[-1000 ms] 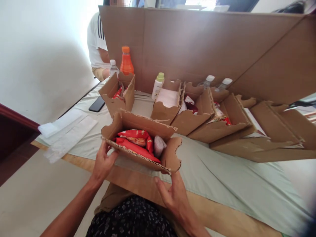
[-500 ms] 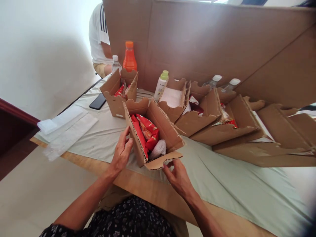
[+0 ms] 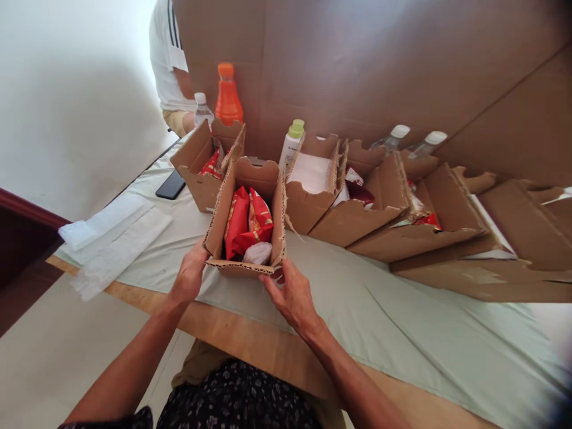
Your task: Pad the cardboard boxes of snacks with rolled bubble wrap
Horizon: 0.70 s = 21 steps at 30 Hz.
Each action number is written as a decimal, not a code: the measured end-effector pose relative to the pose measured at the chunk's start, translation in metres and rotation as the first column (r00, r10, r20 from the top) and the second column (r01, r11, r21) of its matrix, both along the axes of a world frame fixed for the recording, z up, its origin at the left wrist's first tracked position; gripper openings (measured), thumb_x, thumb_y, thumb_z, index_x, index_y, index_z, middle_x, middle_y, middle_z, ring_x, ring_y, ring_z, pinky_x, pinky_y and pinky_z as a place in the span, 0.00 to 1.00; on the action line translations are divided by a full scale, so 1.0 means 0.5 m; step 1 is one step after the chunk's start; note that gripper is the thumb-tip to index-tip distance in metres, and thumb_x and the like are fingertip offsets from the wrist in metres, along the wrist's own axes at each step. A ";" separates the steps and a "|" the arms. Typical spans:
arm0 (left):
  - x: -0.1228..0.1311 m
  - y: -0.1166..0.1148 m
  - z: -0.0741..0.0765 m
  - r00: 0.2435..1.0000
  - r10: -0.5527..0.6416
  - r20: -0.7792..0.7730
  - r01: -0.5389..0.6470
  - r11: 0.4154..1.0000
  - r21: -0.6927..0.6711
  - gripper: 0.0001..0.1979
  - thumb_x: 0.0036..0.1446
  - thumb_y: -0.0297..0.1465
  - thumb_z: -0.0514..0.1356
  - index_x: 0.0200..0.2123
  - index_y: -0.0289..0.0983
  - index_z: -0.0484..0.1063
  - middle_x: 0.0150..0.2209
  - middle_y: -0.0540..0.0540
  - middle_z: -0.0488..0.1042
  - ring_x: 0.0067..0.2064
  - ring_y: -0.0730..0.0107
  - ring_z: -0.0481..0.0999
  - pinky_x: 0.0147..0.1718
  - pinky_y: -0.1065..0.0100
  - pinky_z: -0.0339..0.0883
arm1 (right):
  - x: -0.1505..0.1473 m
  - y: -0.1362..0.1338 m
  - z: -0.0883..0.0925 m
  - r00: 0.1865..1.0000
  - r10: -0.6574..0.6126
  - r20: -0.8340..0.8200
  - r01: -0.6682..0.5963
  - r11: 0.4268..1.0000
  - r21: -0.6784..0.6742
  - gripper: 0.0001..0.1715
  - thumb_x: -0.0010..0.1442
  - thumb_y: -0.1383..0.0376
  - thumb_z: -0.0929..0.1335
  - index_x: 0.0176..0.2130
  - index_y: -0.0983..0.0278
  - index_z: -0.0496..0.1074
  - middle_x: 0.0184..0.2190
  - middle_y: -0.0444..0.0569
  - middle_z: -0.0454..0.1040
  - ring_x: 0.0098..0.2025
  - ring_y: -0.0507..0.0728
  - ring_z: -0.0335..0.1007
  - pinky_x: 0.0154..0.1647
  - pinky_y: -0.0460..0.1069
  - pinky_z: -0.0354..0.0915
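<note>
Between my hands is an open cardboard box (image 3: pixel 279 220) with red snack packets (image 3: pixel 243 223) and a crumpled whitish bundle (image 3: pixel 258 254) inside. My left hand (image 3: pixel 191 277) holds its near left corner, the fingers partly hidden behind the side wall. On the near right corner, my right hand (image 3: pixel 292 295) grips the front wall, thumb towards me. The box sits roughly square to me on the pale green cloth (image 3: pixel 348 298); I cannot tell whether its base is fully down. Behind its left side stands another cardboard box (image 3: pixel 203 190) with red packets.
To the right, several cardboard boxes (image 3: pixel 370 223) lean in a row. A phone (image 3: pixel 170 185) and clear plastic bags (image 3: pixel 116 238) lie left. An orange bottle (image 3: pixel 229 98) and a green-capped white bottle (image 3: pixel 291 144) stand before a tall cardboard panel (image 3: pixel 335 65). A person (image 3: pixel 167 59) sits beyond.
The box has turned from slanted to nearly straight and moved back and left, closer to the other boxes. My left hand has shifted from its left side to the near left corner.
</note>
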<state>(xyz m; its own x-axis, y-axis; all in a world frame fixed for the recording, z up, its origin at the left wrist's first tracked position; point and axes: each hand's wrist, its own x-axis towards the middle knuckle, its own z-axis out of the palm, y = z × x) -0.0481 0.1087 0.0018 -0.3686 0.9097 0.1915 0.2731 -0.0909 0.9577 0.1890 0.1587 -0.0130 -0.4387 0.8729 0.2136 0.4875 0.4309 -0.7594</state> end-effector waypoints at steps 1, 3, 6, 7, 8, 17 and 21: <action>0.003 -0.017 -0.005 1.000 -0.009 -0.018 0.009 1.000 0.001 0.21 0.66 0.46 0.53 0.44 0.38 0.78 0.39 0.41 0.81 0.48 0.54 0.79 0.47 0.59 0.75 | -0.003 0.006 0.001 1.000 0.000 0.003 0.000 1.000 -0.008 0.18 0.64 0.61 0.69 0.52 0.62 0.71 0.41 0.52 0.80 0.35 0.58 0.78 0.37 0.51 0.73; 0.010 -0.032 -0.015 0.996 -0.014 -0.090 0.013 1.000 -0.010 0.19 0.65 0.46 0.55 0.42 0.37 0.76 0.37 0.43 0.80 0.42 0.58 0.80 0.42 0.62 0.75 | -0.010 0.019 -0.001 1.000 -0.006 -0.021 0.006 0.999 -0.034 0.16 0.63 0.61 0.70 0.50 0.61 0.72 0.40 0.51 0.81 0.35 0.57 0.78 0.38 0.51 0.73; 0.014 -0.006 -0.021 0.976 0.027 -0.216 -0.035 0.999 -0.034 0.16 0.61 0.45 0.59 0.37 0.37 0.74 0.33 0.46 0.78 0.36 0.63 0.78 0.36 0.67 0.71 | -0.025 0.047 -0.015 0.994 -0.029 -0.107 0.021 0.997 -0.071 0.16 0.63 0.59 0.70 0.50 0.62 0.72 0.39 0.51 0.81 0.34 0.57 0.79 0.39 0.52 0.74; 0.014 0.013 -0.020 0.969 0.048 -0.243 -0.058 0.998 -0.036 0.15 0.61 0.45 0.59 0.36 0.37 0.74 0.33 0.46 0.78 0.36 0.64 0.78 0.36 0.68 0.70 | -0.030 0.058 -0.023 0.990 -0.038 -0.132 0.028 0.997 -0.074 0.16 0.64 0.59 0.69 0.51 0.62 0.72 0.41 0.52 0.81 0.35 0.57 0.79 0.40 0.52 0.74; 0.012 0.034 -0.017 0.961 0.062 -0.268 -0.075 0.996 -0.041 0.15 0.61 0.44 0.58 0.35 0.37 0.73 0.32 0.46 0.78 0.36 0.64 0.77 0.36 0.68 0.69 | -0.034 0.070 -0.034 0.987 -0.046 -0.152 0.036 0.997 -0.072 0.16 0.65 0.60 0.68 0.52 0.62 0.71 0.42 0.53 0.81 0.37 0.57 0.80 0.42 0.52 0.75; 0.007 0.223 0.017 0.779 0.200 -0.595 -0.348 0.926 -0.145 0.14 0.60 0.39 0.58 0.31 0.38 0.79 0.30 0.42 0.81 0.34 0.58 0.79 0.36 0.63 0.64 | -0.022 0.105 -0.123 0.969 -0.013 -0.247 0.013 1.000 -0.002 0.20 0.61 0.67 0.64 0.51 0.62 0.74 0.56 0.58 0.76 0.54 0.61 0.76 0.50 0.55 0.75; 0.021 0.250 0.011 0.717 0.235 -0.656 -0.419 0.897 -0.137 0.15 0.61 0.39 0.58 0.32 0.38 0.82 0.30 0.40 0.82 0.36 0.53 0.81 0.37 0.60 0.66 | -0.016 0.101 -0.127 0.963 0.021 -0.267 -0.017 1.000 0.016 0.17 0.62 0.68 0.64 0.49 0.61 0.76 0.56 0.56 0.76 0.53 0.60 0.76 0.48 0.54 0.76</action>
